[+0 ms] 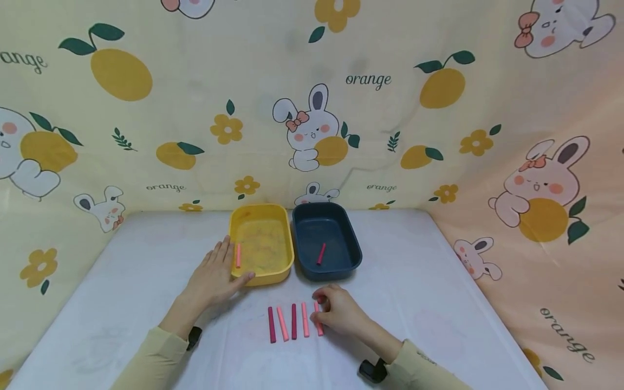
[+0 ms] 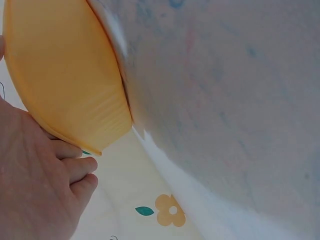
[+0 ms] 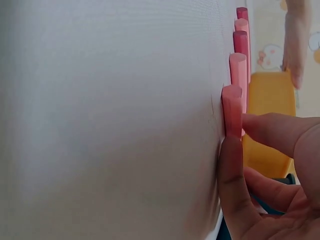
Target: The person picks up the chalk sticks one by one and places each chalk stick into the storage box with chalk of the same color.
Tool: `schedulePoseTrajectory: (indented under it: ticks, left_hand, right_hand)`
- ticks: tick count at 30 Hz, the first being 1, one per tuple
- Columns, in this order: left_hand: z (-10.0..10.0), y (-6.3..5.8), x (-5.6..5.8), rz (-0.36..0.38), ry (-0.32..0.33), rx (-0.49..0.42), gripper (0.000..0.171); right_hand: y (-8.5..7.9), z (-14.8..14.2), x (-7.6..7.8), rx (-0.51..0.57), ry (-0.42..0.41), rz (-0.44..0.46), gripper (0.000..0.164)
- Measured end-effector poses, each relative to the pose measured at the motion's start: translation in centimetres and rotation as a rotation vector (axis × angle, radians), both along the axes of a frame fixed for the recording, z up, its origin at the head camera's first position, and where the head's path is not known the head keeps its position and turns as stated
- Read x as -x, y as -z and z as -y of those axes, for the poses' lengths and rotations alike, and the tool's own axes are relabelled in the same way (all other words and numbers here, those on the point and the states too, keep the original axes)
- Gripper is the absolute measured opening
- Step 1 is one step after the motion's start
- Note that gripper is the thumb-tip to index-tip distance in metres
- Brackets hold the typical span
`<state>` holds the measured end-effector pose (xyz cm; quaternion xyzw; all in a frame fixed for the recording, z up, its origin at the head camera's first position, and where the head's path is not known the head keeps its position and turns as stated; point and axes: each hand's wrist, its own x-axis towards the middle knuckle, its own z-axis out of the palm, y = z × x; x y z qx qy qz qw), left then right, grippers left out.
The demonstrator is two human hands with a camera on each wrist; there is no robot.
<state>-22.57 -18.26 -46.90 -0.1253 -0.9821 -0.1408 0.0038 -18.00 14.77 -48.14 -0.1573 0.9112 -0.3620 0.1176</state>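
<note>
We see the rightmost pink stick [image 3: 233, 111] on the table [image 1: 414, 303], pinched between the thumb and fingers of the right hand [image 1: 341, 313], which partly hide it. The left hand [image 1: 210, 279], thumb spread, touches the yellow tray [image 1: 273, 279], cropped in the left-wrist view.

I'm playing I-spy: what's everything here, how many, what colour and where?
Yellow box: one, yellow, left of the blue box.
Blue box: one, dark blue, on the table.
Pink sticks: four, pink, three on table, one in yellow box.
Red sticks: three, dark red, two on table, one in blue box.
Table: one, white, below the boxes.
Backdrop: one, mostly cream, rabbit-printed, behind the table.
Wrist gadgets: two, black, on the wrists.
Sleeves: two, beige, on the arms.
Left hand: one, bare, touching the yellow box.
Right hand: one, bare, fingers pinching a pink stick.
</note>
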Motion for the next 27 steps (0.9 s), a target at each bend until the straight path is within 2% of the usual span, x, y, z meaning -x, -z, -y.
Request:
schedulePoseTrajectory:
  ticks: [9,17,27]
  left_hand:
    - [-0.01,-0.07,0.18,-0.019,0.009,0.003,0.106]
    - [0.11,-0.12,0.32,-0.016,0.007,0.008,0.106]
    - [-0.12,-0.14,0.00,-0.006,-0.007,0.007,0.106]
  right_hand:
    - [0.23,0.43,0.02,-0.046,0.009,-0.053,0.030]
    - [-0.04,0.41,0.15,-0.050,0.008,-0.058,0.025]
    - [0.34,0.24,0.17,-0.013,0.033,0.002,0.021]
